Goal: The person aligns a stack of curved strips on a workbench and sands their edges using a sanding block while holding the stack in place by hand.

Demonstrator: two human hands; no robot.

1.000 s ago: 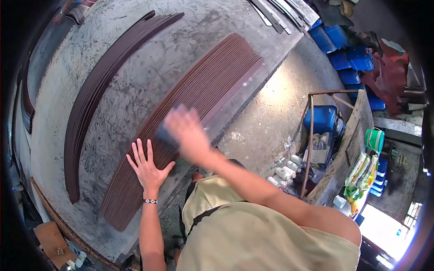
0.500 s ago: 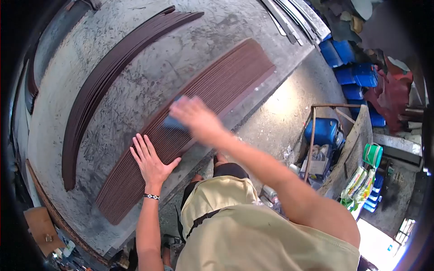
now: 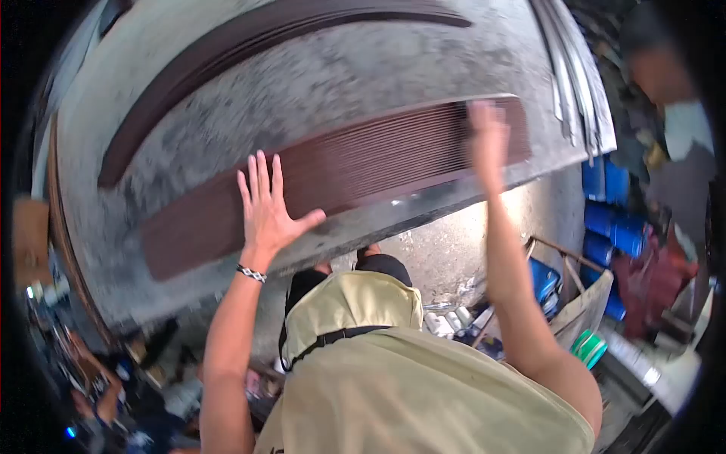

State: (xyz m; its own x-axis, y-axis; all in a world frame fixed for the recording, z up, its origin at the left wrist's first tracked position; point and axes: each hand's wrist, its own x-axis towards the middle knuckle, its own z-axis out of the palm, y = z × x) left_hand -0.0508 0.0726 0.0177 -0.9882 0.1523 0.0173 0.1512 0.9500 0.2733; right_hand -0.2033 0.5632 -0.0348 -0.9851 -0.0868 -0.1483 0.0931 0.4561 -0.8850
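A row of long brown strips (image 3: 378, 155), likely leather, lies fanned edge to edge on the grey table. My left hand (image 3: 266, 216) presses flat on the strips left of their middle, fingers spread and thumb out to the right. Near the strips' right end is my right hand (image 3: 488, 140), smeared by motion. A dark pad (image 3: 460, 125) shows beside its fingers; it looked blue earlier. My right hand covers part of it, and its fingers are hard to make out.
Another curved bundle of dark strips (image 3: 219, 53) lies along the table's far side. Thin strips (image 3: 563, 76) hang near the right edge. Blue containers (image 3: 616, 227) stand on the floor at right. Another person (image 3: 658, 64) is at upper right, and another person's arm (image 3: 106, 378) shows lower left.
My right hand has moved along the strips from their middle to their right end. My left hand remains flat on them. The view has turned, so the strips appear more level.
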